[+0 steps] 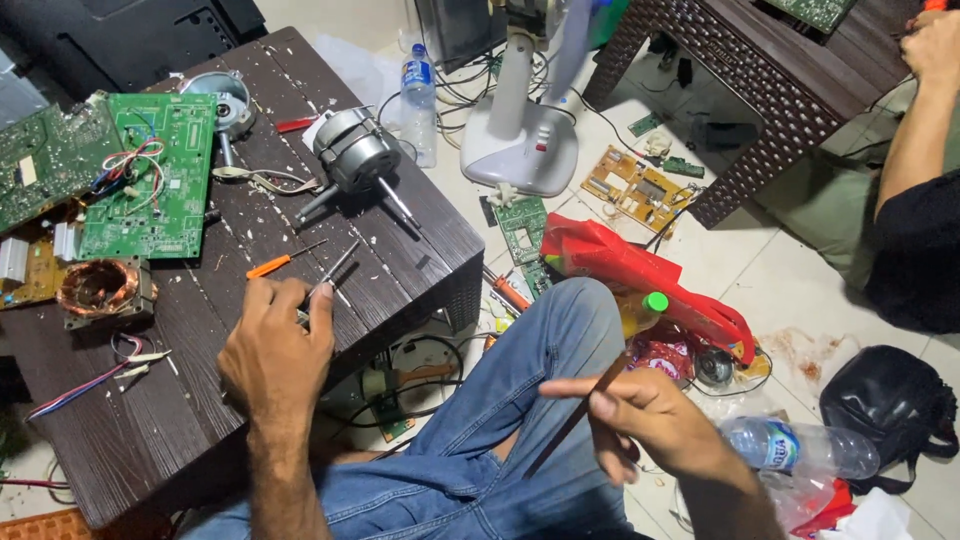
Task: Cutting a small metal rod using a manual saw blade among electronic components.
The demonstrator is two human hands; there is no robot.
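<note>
I see a dark wood-grain table filling the left half of the view. On its far left lie two green circuit boards, with a copper-wound coil just below them. A grey electric motor with a protruding shaft sits near the table's far edge, well apart from both hands. Off the table stand a white fan base and a clear water bottle; a red plastic bag lies on the tiled floor beside my raised knee in blue jeans.

My left hand rests on the table, fingers curled closed around the handle of a small screwdriver, whose metal shaft points up and away toward the motor. An orange-handled screwdriver lies just beside that hand, untouched, its tip parallel to the held tool.

My right hand hangs over my knee, off the table. Thumb and forefinger are pinched shut on a thin dark rod, which slants down to the left; the other fingers are loosely curled. The two hands are well apart, with the knee between them.

A second person's arm reaches toward a second brown table at the upper right.
</note>
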